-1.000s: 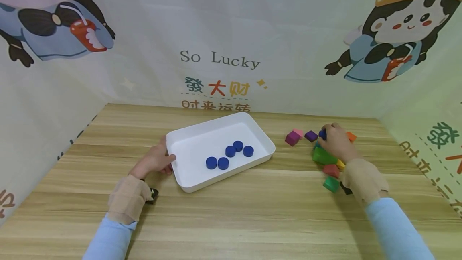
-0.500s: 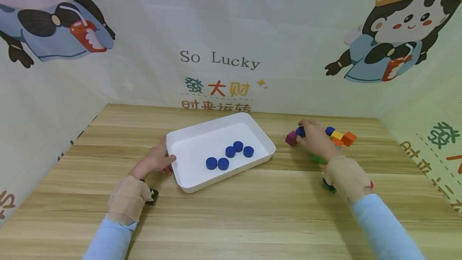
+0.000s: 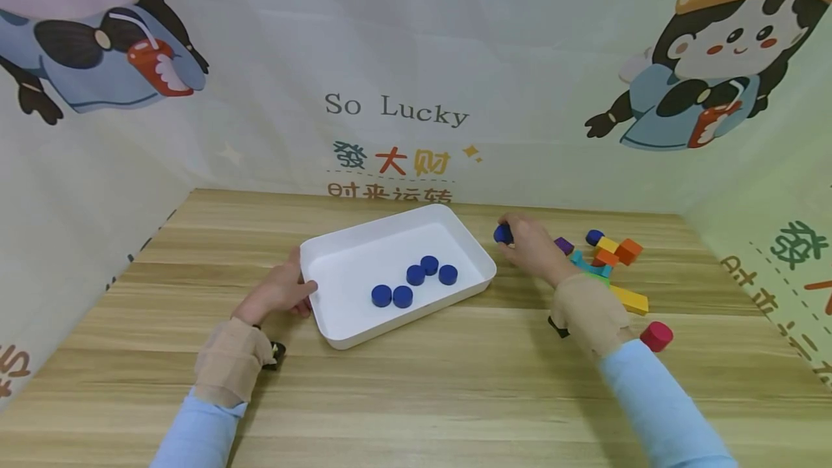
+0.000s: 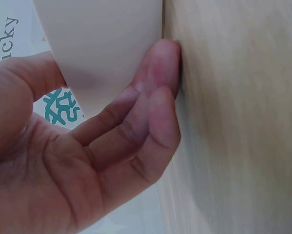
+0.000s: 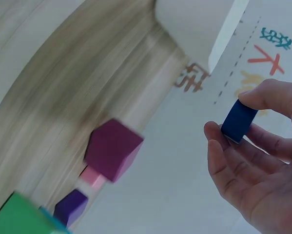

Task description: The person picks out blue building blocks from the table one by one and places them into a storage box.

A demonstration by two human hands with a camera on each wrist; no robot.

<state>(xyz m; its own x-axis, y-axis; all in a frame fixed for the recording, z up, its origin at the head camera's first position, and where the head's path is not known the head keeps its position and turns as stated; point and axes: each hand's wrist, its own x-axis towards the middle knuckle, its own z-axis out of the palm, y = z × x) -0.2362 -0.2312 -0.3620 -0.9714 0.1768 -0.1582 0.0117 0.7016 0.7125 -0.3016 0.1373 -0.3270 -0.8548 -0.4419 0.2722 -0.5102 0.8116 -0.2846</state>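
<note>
In the head view, a white rectangular tray lies slightly turned on the wooden table. Several blue discs lie flat inside it, toward its front and right. My left hand grips the tray's left end; in the left wrist view its thumb is over the rim and its curled fingertips meet the outer wall. Just off the tray's right end, my right hand holds another blue disc. The right wrist view shows that disc pinched on edge between thumb and fingers.
Right of the tray lie loose coloured blocks: a purple one, an orange cube, a yellow bar, a red cylinder and a blue piece. A magenta block shows in the right wrist view. A printed cloth stands behind.
My right hand has carried the blue disc left from the block pile toward the tray, uncovering blocks behind it. The left hand and tray have stayed in place.
</note>
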